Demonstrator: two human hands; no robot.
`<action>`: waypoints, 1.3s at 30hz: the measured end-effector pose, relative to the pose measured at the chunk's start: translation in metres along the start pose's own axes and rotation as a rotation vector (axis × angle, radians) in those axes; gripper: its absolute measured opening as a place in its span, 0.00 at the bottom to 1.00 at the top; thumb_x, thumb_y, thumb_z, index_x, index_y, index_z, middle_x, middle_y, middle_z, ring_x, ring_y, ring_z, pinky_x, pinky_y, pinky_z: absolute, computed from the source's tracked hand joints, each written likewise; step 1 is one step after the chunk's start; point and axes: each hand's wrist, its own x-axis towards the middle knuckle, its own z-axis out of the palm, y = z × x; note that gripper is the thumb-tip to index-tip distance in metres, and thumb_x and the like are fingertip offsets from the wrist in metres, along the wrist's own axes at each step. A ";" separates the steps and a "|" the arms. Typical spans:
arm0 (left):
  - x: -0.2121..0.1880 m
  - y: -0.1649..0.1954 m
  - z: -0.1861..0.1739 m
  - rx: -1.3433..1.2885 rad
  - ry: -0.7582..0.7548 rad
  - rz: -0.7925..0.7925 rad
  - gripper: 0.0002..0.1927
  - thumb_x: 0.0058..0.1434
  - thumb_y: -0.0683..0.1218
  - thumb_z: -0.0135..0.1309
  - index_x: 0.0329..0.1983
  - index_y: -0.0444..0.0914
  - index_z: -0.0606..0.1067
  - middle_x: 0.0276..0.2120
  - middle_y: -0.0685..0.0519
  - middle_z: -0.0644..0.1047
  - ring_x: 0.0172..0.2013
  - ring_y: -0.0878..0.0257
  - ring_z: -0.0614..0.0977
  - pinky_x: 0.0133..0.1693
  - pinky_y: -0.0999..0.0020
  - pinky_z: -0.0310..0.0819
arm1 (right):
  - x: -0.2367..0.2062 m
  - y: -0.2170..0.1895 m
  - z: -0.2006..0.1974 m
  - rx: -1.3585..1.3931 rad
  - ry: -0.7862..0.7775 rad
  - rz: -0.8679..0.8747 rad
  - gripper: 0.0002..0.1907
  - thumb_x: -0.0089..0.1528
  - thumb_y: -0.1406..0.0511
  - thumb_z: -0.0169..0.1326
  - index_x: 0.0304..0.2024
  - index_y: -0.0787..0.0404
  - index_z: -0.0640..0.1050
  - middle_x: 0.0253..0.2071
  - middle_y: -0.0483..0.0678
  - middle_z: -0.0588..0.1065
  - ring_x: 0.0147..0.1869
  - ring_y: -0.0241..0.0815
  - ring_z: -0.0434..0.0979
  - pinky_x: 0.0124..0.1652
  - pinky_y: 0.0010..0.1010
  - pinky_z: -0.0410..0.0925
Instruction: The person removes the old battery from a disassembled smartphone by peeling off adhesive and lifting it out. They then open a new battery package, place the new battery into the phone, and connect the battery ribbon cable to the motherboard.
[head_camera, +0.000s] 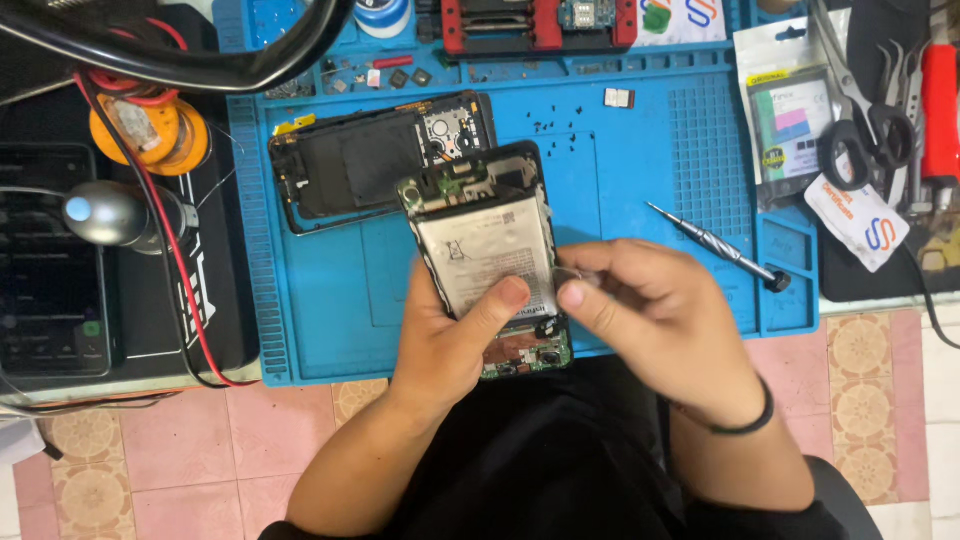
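Fingers (515, 292) curled around opened phone (487, 250)

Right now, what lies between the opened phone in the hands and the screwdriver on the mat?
In the head view, only the right hand and bare blue mat lie between the opened phone and the screwdriver.
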 end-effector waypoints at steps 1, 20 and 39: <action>0.000 0.002 0.004 0.006 0.052 -0.001 0.25 0.66 0.41 0.62 0.63 0.35 0.66 0.50 0.48 0.80 0.47 0.62 0.84 0.41 0.66 0.85 | 0.000 -0.003 -0.001 0.007 -0.021 0.023 0.13 0.62 0.67 0.62 0.48 0.67 0.82 0.38 0.44 0.79 0.41 0.30 0.76 0.41 0.22 0.70; 0.025 0.010 0.025 -0.088 -0.127 0.104 0.36 0.62 0.32 0.63 0.71 0.31 0.62 0.56 0.49 0.75 0.56 0.62 0.79 0.60 0.65 0.76 | -0.008 -0.045 -0.010 -0.423 0.036 -0.373 0.06 0.59 0.69 0.64 0.39 0.65 0.82 0.32 0.48 0.81 0.34 0.40 0.83 0.34 0.26 0.71; 0.029 0.003 0.015 -0.085 -0.120 0.087 0.38 0.62 0.32 0.62 0.73 0.31 0.60 0.53 0.49 0.77 0.53 0.63 0.80 0.56 0.67 0.77 | 0.001 -0.040 -0.007 -0.386 0.035 -0.334 0.05 0.59 0.70 0.64 0.36 0.65 0.82 0.30 0.48 0.81 0.31 0.38 0.81 0.32 0.26 0.70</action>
